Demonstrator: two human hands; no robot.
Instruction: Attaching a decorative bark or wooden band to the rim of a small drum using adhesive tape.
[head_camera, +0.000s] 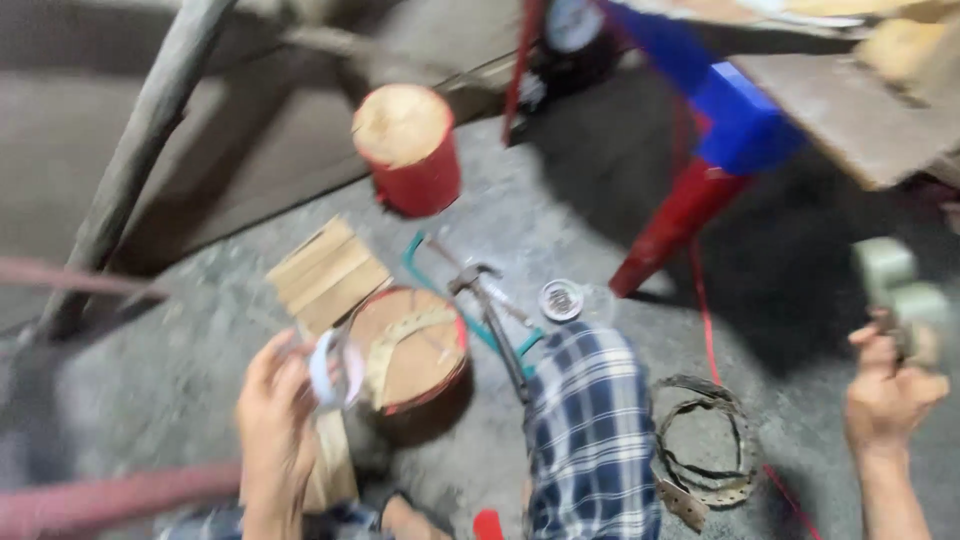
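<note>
the left hand (275, 420) is raised over the floor with its fingers closed round a small pale ring (325, 368), maybe a roll of tape, though blur hides what it really is; the right hand (888, 390) is held up well off to the right, gripping a pale green blocky object (900, 290) that sticks up above the fist. just beside the left hand sits a low red-rimmed stump (412, 350) with a curved strip lying across its top, and wooden slats (328, 272) lean against its far side. a hammer (490, 310) lies on the concrete floor (560, 220) between the stump and the checked knee (592, 430), near a small round tin (561, 300). a taller red stump (408, 148) stands further back, and a coil of metal banding (705, 440) lies by the knee on the right. judging from this, the main risks are the ring slipping from a loose finger hold and rolling under the slats, and the green object being swung or dropped from that height onto the banding or a foot; the whole view is smeared, which suggests a quick head turn, so a reach made now could miss. the hammer and banding so close to the legs could also be kicked or stepped on
</note>
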